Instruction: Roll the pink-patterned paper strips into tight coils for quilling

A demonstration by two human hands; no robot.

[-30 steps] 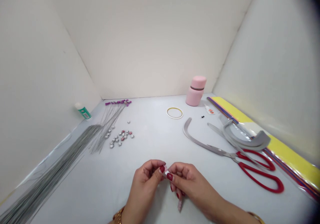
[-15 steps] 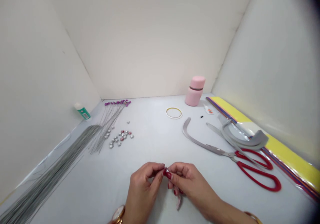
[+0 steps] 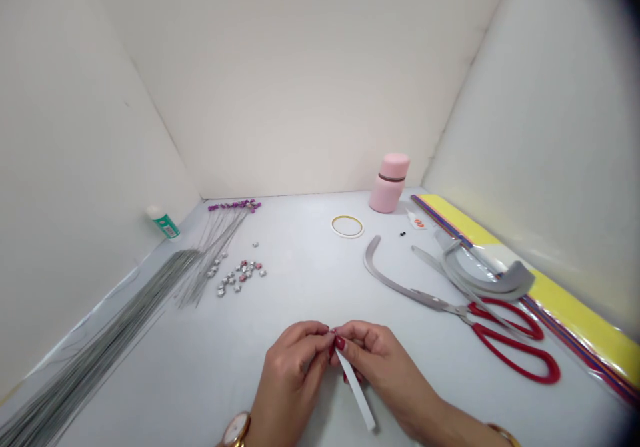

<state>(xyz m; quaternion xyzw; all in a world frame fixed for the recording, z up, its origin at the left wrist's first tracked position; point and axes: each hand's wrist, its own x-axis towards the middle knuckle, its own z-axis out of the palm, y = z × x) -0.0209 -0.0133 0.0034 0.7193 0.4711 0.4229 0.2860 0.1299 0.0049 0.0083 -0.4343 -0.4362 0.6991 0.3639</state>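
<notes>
And here we are, front & ctr of the table (image 3: 300,287): L hand (image 3: 295,364) and R hand (image 3: 377,360) meet fingertip to fingertip, both pinching the top end of a strip (image 3: 357,394) btwn thumb & fingers. The strip's white side shows, its tail slanting down toward the viewer, just beside the R fingers; can't tell if the tip touches the table. Watch (image 3: 237,427) on the L wrist, bracelet (image 3: 504,434) on the R. Over on the L, stars (image 3: 250,268), mostly silver w/ a few pink, lie nr a big bundle of wires (image 3: 130,320), w/ purple bits (image 3: 240,204) at the far end and a green-white tube (image 3: 166,226) by the wall. On the R, red-handled scissors (image 3: 543,367) lie among curved grey bands (image 3: 377,267), next to yellow-topped sheets (image 3: 575,310). At the back, a tape ring (image 3: 347,236) lies flat, pink bottle (image 3: 386,194) upright nearby.
</notes>
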